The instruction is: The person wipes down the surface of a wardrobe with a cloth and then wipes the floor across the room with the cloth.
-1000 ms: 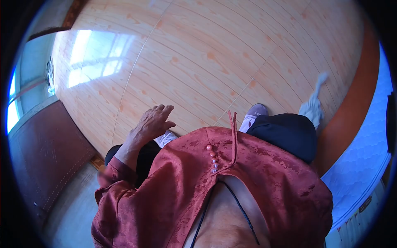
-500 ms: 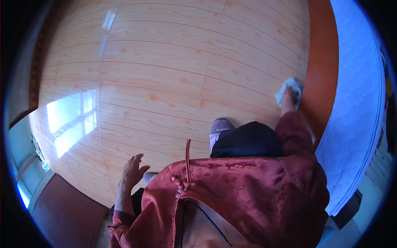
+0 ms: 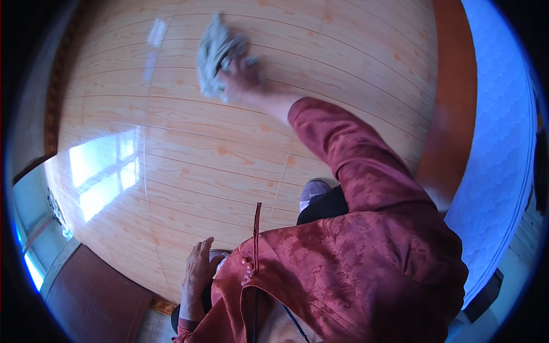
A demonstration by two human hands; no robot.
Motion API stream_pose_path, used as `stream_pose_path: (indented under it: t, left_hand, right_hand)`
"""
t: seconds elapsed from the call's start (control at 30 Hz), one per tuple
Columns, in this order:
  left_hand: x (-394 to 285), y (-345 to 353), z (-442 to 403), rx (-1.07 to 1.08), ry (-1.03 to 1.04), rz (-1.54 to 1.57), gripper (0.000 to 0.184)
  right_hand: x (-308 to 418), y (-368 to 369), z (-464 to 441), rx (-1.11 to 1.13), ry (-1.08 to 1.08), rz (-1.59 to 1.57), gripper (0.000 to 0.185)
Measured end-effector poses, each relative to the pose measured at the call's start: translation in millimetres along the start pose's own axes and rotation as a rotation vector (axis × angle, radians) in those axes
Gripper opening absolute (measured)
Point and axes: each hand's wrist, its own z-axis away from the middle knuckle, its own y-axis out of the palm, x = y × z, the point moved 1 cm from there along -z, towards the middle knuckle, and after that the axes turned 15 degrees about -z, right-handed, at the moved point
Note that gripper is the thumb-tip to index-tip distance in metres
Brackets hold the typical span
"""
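Observation:
A pale grey-green cloth (image 3: 213, 54) lies bunched on the glossy wood-look floor (image 3: 200, 143), near the top of the view. My right hand (image 3: 241, 77) presses on it with the arm stretched far forward; hand and cloth are a little blurred. Part of the cloth shows beyond the fingers to the left. Low on the left, my left hand (image 3: 199, 266) hangs beside my knee, fingers loosely extended and thumb apart, holding nothing. Close by it are the hem of my dark red top (image 3: 343, 263) and a shoe.
Along the right runs a brown bed frame edge (image 3: 454, 97) with a quilted mattress (image 3: 500, 143). A brown leather-like panel (image 3: 94, 291) stands at the lower left. Dark wooden furniture (image 3: 51, 108) borders the left. My other shoe (image 3: 314, 190) is planted mid-floor.
My right hand has swept the cloth from beside the bed frame on the right to the upper left of the floor. My left hand has shifted slightly right and down in the view.

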Motion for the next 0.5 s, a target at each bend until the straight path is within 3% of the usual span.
stream_pose_path:
  t: [0.03,0.07,0.1,0.13,0.23,0.27,0.3,0.33,0.4,0.43,0.47,0.5]
  left_hand:
    - [-1.1,-0.6,1.4,0.003,-0.006,-0.019,0.055]
    - [-2.2,0.4,2.4,0.007,-0.011,-0.036,0.056]
    - [-3.1,1.9,3.8,0.011,-0.015,-0.051,0.056]
    - [-3.6,2.9,4.9,0.017,-0.002,-0.071,0.057]
    - [-9.0,1.0,6.4,0.014,0.011,-0.072,0.057]
    - [-9.4,2.6,8.6,0.008,0.015,-0.088,0.057]
    - [-9.9,6.2,14.0,0.005,0.016,-0.101,0.056]
    - [-10.4,6.5,14.2,0.006,0.025,-0.119,0.056]
    - [-12.0,1.1,11.3,-0.025,0.05,-0.158,0.056]
    - [-12.0,0.1,12.4,-0.033,0.046,-0.169,0.055]
    - [-9.5,0.7,12.2,-0.041,0.055,-0.148,0.055]
    - [-5.7,1.5,10.9,-0.051,0.065,-0.128,0.055]
  right_hand:
    - [20.6,21.6,8.2,0.016,-0.124,-0.146,0.045]
    - [48.3,25.7,20.4,-0.002,0.07,-0.646,0.045]
    - [66.9,30.4,28.8,0.194,-0.244,-0.273,0.05]
    - [80.1,28.0,37.8,0.346,-0.288,-0.254,0.05]
    - [100.4,43.4,35.6,0.431,-0.139,-0.895,0.047]
    - [106.1,48.0,34.1,0.246,-0.076,-0.966,0.045]
    - [96.6,58.8,25.0,0.334,-0.05,-1.313,0.049]
    - [103.9,49.4,32.0,0.288,-0.078,-1.335,0.053]
    - [77.3,0.7,27.2,0.484,0.112,-1.703,0.049]
    - [76.7,-64.4,53.7,0.505,0.371,-1.789,0.044]
    - [33.0,-55.8,49.9,0.468,0.408,-1.856,0.039]
    - [16.8,-96.6,68.2,0.484,0.222,-1.97,0.046]
